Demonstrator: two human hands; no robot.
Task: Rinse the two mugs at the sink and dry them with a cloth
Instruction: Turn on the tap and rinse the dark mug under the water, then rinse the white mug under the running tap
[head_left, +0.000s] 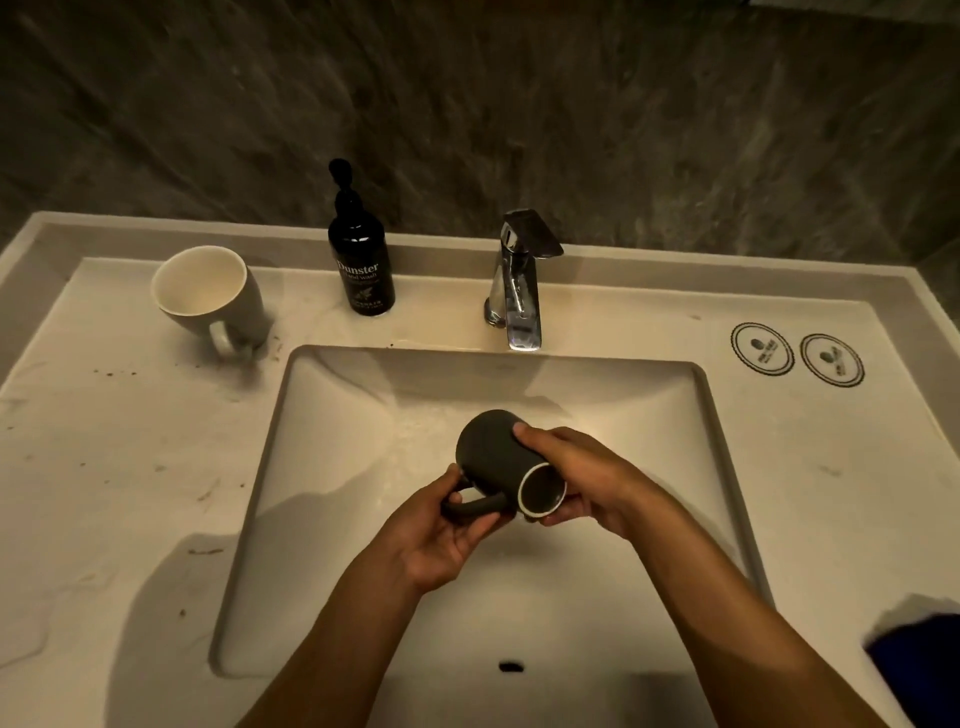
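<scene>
Left hand (441, 530) pinched dark mug (493, 457) handle | right hand (576, 478) wrapped body | risk: wet glaze slipping, mug striking basin (332, 415) below.

There were two mugs, one dark (491, 457) and one pale (208, 291); one soap bottle (361, 260); one tap (519, 280); two round coasters (762, 348) (831, 360); one dark cloth (919, 654).

Dark mug (491, 457) over sink (322, 395)
</scene>
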